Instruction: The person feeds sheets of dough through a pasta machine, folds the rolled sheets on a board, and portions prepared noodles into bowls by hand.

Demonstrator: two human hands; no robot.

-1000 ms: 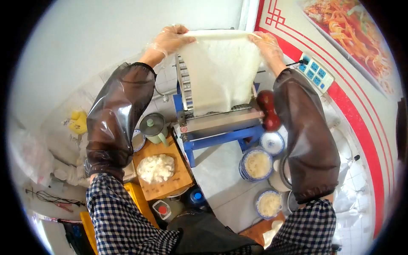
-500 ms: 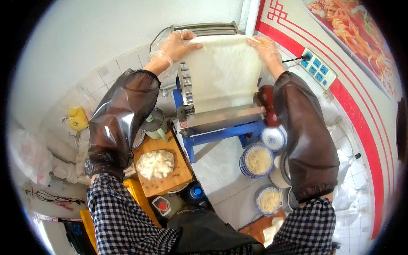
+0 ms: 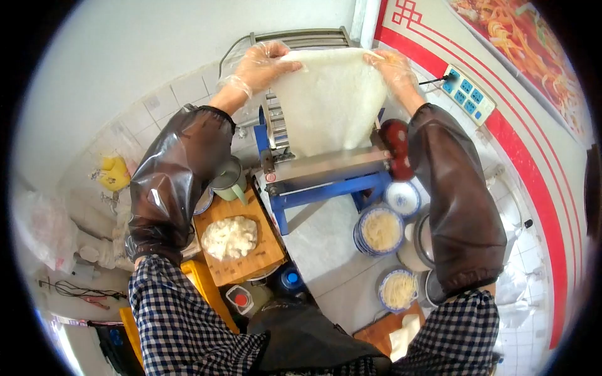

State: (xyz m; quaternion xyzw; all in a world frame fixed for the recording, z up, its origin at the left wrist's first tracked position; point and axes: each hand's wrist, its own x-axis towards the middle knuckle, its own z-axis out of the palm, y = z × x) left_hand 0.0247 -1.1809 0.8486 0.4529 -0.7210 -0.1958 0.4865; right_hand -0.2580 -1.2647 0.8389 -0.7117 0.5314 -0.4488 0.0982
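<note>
A wide pale dough sheet (image 3: 332,100) hangs between my hands, its lower end at the rollers of a blue-framed machine (image 3: 332,197). My left hand (image 3: 262,67), in a clear plastic glove, pinches the sheet's upper left corner. At the upper right corner my right hand (image 3: 393,69), also gloved, grips the edge between thumb and fingers. The top edge is stretched nearly straight above the machine. On a wooden board (image 3: 216,268) at the lower left lies a lumpy white dough mass (image 3: 230,238).
Bowls of noodles (image 3: 380,230) and an empty bowl (image 3: 402,198) stand right of the machine. A lidded green mug (image 3: 231,182) is by the board. A power strip (image 3: 468,94) hangs on the right wall. Red round objects (image 3: 396,147) sit beside the machine.
Both hands still hold the sheet's top corners. Since the first frame they have come slightly lower, and a slatted rack has come into view behind them. The camera view has shifted a little.
</note>
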